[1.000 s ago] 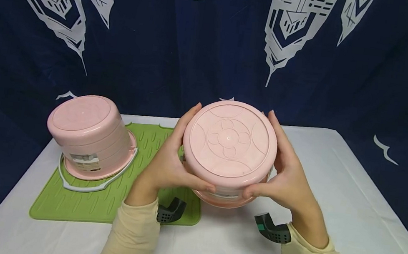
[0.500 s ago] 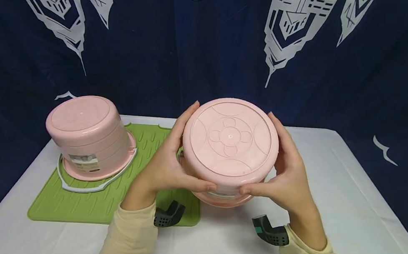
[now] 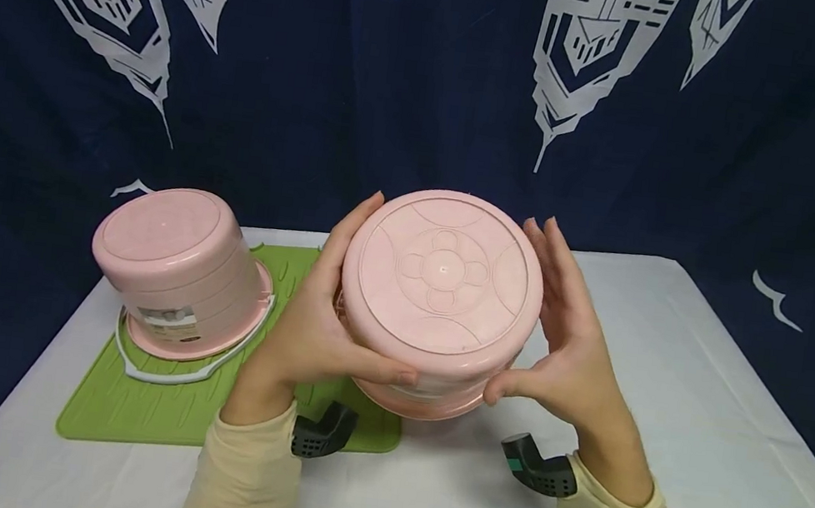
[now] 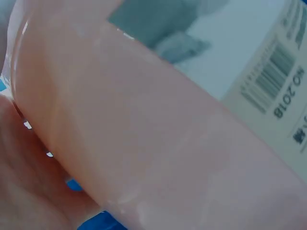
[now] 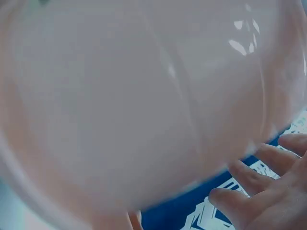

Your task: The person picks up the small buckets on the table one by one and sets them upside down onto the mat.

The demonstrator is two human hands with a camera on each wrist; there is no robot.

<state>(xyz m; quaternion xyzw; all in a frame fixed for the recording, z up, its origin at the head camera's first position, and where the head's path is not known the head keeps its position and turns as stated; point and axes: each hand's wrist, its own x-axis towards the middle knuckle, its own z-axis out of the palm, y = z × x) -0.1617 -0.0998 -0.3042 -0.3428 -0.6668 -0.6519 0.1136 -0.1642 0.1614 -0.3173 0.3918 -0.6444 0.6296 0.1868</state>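
Note:
My left hand (image 3: 308, 331) grips the left side of a pink bucket (image 3: 443, 271), its thumb along the near wall and its fingers round the far side. The bucket is upside down, its flower-patterned base turned up and its wider rim below. A paper label with a barcode (image 4: 266, 76) shows on its wall in the left wrist view. Beside the bucket's right side, my right hand (image 3: 565, 356) has its fingers nearly straight. In the right wrist view those fingertips (image 5: 223, 196) stand just off the bucket wall (image 5: 120, 110).
A second pink bucket (image 3: 177, 286) stands upside down at the left on a green mat (image 3: 139, 425), its pale grey handle (image 3: 174, 378) lying in front. The mat lies on a white table (image 3: 694, 454). A dark blue patterned curtain (image 3: 424, 105) hangs behind.
The bucket has moved slightly left with my left hand. My right hand, earlier gripping the bucket's right side, has loosened and come away from it.

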